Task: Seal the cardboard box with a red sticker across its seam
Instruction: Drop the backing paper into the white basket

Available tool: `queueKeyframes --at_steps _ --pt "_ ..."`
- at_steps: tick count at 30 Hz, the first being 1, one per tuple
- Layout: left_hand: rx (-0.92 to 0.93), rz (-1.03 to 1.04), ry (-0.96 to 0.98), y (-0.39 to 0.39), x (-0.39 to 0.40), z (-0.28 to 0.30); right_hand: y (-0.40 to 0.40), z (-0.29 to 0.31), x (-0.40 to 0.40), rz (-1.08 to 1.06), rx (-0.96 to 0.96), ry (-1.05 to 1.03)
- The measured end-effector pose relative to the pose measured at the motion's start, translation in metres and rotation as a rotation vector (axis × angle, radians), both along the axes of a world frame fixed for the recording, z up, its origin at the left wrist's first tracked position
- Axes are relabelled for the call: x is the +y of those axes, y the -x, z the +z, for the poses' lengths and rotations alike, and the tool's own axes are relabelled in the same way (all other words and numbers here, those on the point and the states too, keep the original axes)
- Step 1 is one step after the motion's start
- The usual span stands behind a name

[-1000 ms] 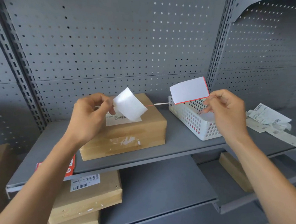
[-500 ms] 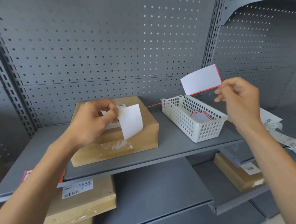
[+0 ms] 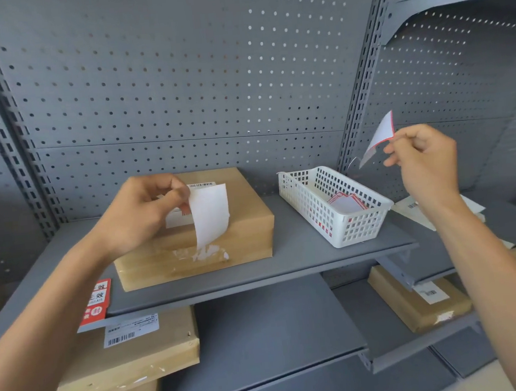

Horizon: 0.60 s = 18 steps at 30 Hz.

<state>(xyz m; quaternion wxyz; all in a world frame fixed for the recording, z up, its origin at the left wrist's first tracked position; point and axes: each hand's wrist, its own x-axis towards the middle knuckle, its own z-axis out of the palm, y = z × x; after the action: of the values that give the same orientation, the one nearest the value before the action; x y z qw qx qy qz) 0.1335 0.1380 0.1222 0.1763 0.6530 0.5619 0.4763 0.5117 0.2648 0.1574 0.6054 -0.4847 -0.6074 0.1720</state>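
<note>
A person stands at a grey metal shelf, seen from their own head, both bare arms reaching forward. A brown cardboard box point(image 3: 214, 218) lies flat on the shelf point(image 3: 303, 254), left of centre, with a white barcode label on its top.

The sealing looks only just begun. The left hand point(image 3: 145, 212) is over the box top, thumb and forefinger pinched on the upper edge of a white sheet point(image 3: 210, 215) that hangs down and curls over the near edge of the box. A small patch of red shows just beside the thumb; the sheet seems to be a sticker seen from its pale back, though I cannot tell for certain. It is not yet pressed flat, and no red sticker lies smoothed across the seam. Pressing it down and rubbing it flat appears to remain.

The right hand point(image 3: 423, 160) is raised well to the right of the box, above the far end of a white plastic basket point(image 3: 354, 230). Its fingers point(image 3: 395, 150) are closed in a light pinch on a bent, red-edged white slip point(image 3: 378, 136), probably the peeled backing or another sticker. The other fingers curl loosely inward.

The basket stands on the shelf just right of the box and holds more red-edged slips. More cardboard boxes lie on the lower shelves.
</note>
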Motion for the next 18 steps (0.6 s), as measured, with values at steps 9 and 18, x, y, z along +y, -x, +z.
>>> queueKeyframes --at_steps 9,18 --pt "-0.098 0.049 -0.131 0.010 -0.002 -0.004 -0.002 -0.037 0.011 0.028 -0.156 0.284" --pt "-0.085 0.086 -0.143 0.006 -0.013 -0.007 -0.014 -0.030 0.008 -0.025 -0.351 0.406"
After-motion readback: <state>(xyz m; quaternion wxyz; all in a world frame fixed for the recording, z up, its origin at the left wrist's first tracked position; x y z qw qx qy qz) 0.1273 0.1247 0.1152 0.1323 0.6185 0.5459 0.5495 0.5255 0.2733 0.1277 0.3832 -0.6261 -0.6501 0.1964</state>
